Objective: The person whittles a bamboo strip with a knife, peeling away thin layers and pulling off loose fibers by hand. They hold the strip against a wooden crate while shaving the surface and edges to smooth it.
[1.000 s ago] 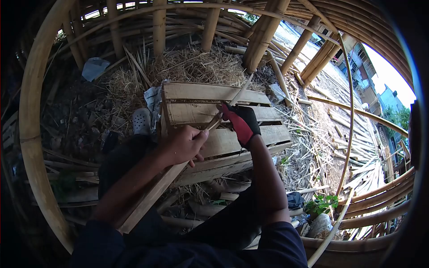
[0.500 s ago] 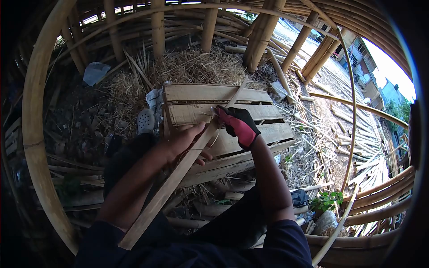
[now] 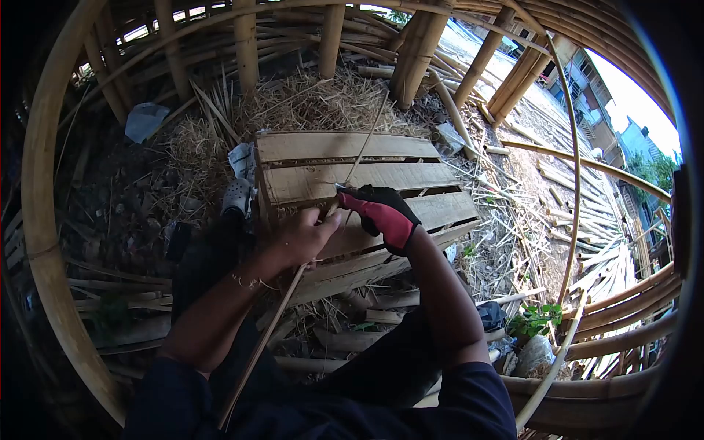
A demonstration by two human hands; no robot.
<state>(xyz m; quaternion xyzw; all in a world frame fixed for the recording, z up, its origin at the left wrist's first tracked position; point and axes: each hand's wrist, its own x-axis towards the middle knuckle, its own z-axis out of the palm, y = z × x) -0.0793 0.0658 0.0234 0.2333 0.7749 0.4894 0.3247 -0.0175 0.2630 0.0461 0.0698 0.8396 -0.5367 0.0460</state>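
A long bamboo strip [image 3: 273, 324] runs from my lap up across the slatted wooden crate [image 3: 312, 180], its narrow edge turned toward me. My bare left hand [image 3: 304, 238] is closed around the strip, over the near left part of the crate. Just beyond it, my right hand [image 3: 381, 216], in a red and black glove, is closed at the strip. A small shiny tip of what looks like a knife [image 3: 340, 187] pokes out by the right thumb; its handle is hidden in the glove. Thin shavings cling to my left wrist.
A heap of straw-like shavings [image 3: 315, 106] lies behind the crate, before upright bamboo posts [image 3: 331, 44]. Curved bamboo poles [image 3: 45, 183] arch at the left and right. Split bamboo [image 3: 587, 220] is strewn on the right. A light clog [image 3: 236, 196] is left of the crate.
The strip has turned from its broad face to its narrow edge. My left hand has closed around it from a more open hold. My right hand has shifted slightly left and down.
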